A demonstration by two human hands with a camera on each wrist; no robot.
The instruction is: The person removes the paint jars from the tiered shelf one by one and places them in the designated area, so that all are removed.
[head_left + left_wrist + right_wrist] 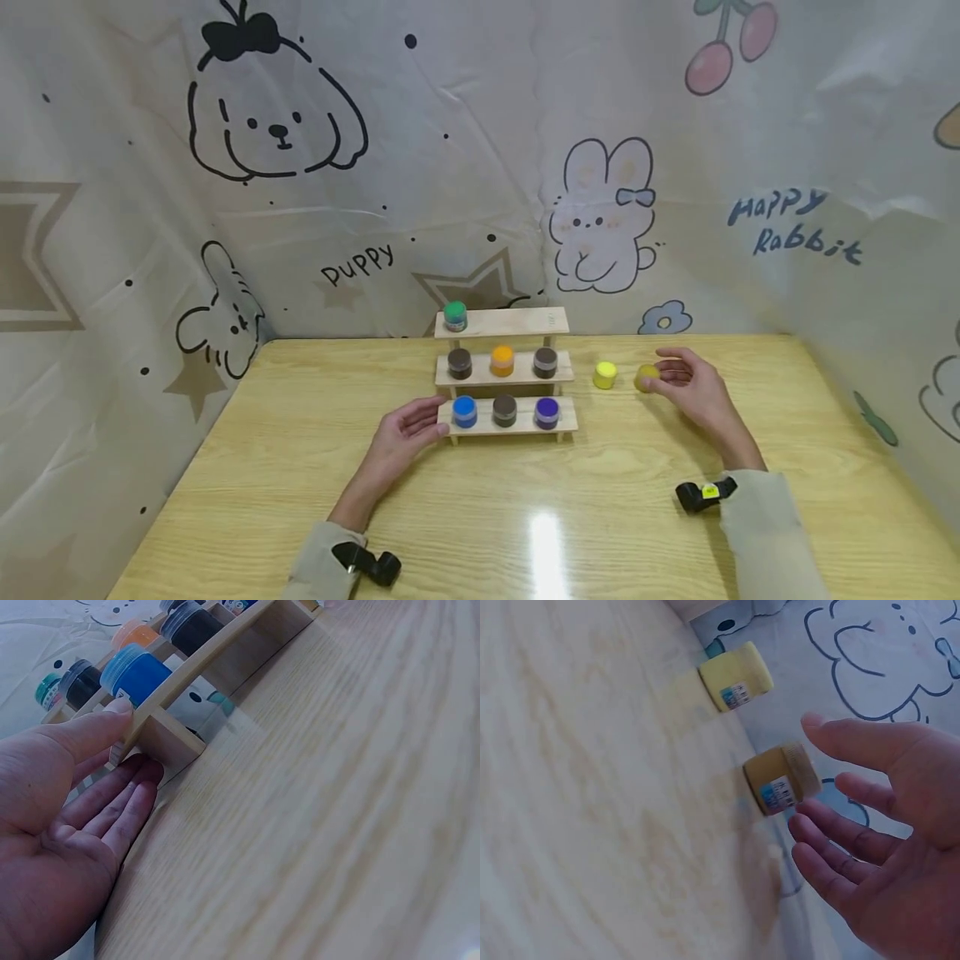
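A three-tier wooden stand [507,369] bears several small paint jars. Its bottom tier holds a blue jar [465,412], a dark brown jar [505,411] and a purple jar [547,413]. My left hand [405,432] grips that tier's left end, thumb on the board's edge, fingers by the end leg [171,741]. To the right of the stand, a dark yellow jar [778,780] sits on the table beside my right hand [696,392]. In the right wrist view the thumb stands apart from this jar, with the fingers spread around its near side. A bright yellow jar [604,375] stands between it and the stand.
On the middle tier are an orange jar [502,361] and two dark jars, one at the left end [460,363]. A green jar [455,316] sits at the top tier's left. Behind the wooden table [300,467] hangs a cartoon-printed cloth [465,167].
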